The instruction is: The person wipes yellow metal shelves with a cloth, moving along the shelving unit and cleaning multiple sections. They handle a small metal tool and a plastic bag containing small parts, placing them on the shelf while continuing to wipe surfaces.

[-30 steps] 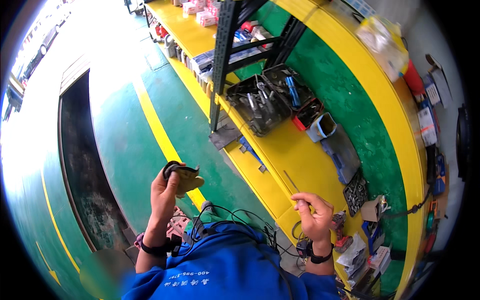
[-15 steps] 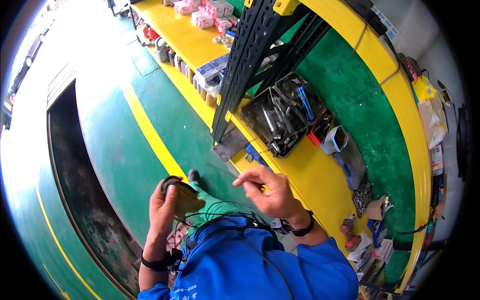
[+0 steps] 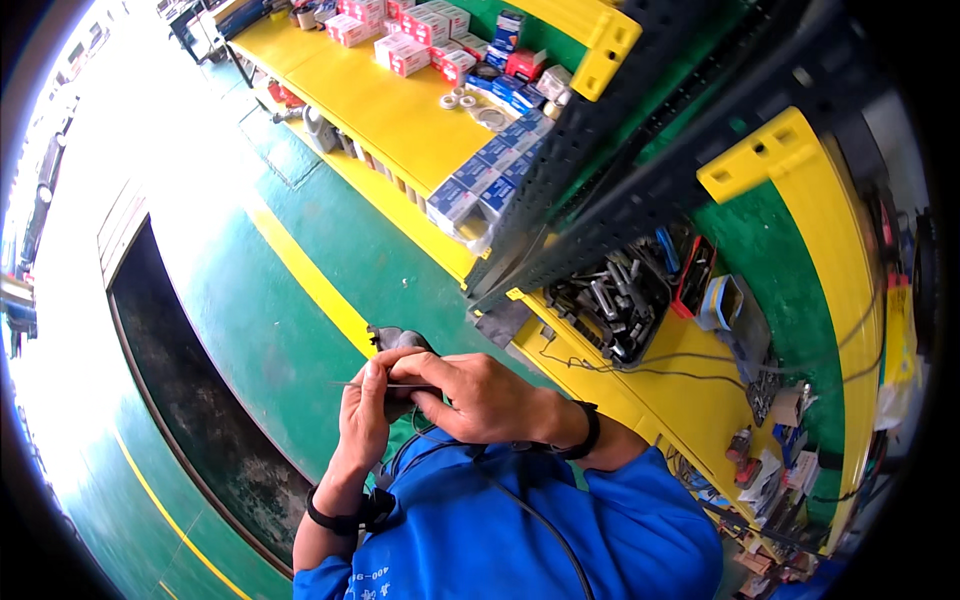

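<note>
My left hand and my right hand meet in front of my blue top, both with fingers closed. A thin, straight strip runs between them, and its thin end sticks out past my left thumb. My right fingers and thumb pinch around it from the right. The brown, dark-rimmed piece seen in my left hand earlier is almost wholly hidden behind the fingers now; its kind cannot be told. Just beyond my hands shows a grey shoe, with a black cable below them.
Yellow shelves bear red-white and blue boxes. A dark metal upright stands close on my right, by a yellow bench with a tray of metal tools and a red drill. A long dark floor pit lies left.
My right hand has moved left to meet my left hand, which has turned so that the brown piece is covered. The view has shifted, bringing the rack upright and boxes nearer.
</note>
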